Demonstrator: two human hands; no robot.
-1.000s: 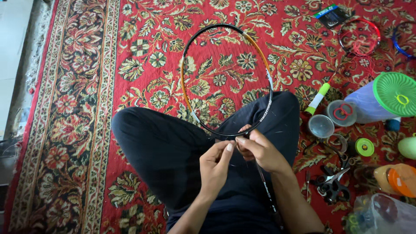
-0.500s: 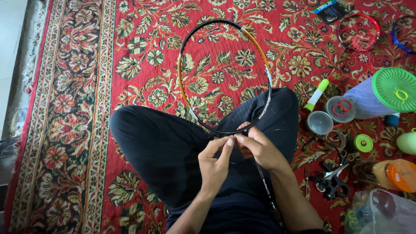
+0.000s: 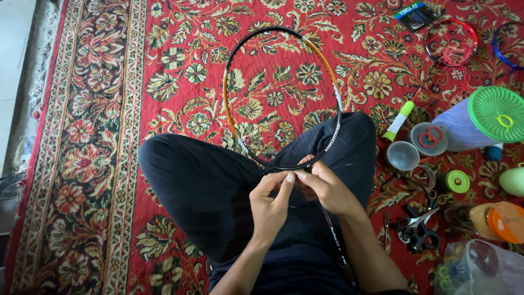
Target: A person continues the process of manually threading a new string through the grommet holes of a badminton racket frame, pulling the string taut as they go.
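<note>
The unstrung racket frame (image 3: 229,104) lay across the person's lap above the red carpet (image 3: 180,65). Both the left hand (image 3: 270,205) and the right hand (image 3: 325,188) had fingers pinched together on the frame's lower rim, beside the throat.

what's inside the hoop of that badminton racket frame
No strings: through the racket frame only the red floral carpet and part of a dark-trousered knee show. Both hands cover its lowest part.

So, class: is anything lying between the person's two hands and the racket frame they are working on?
Nothing visible does. The left hand and right hand already meet at the bottom of the unstrung racket frame, fingertips on it above the lap.
</note>
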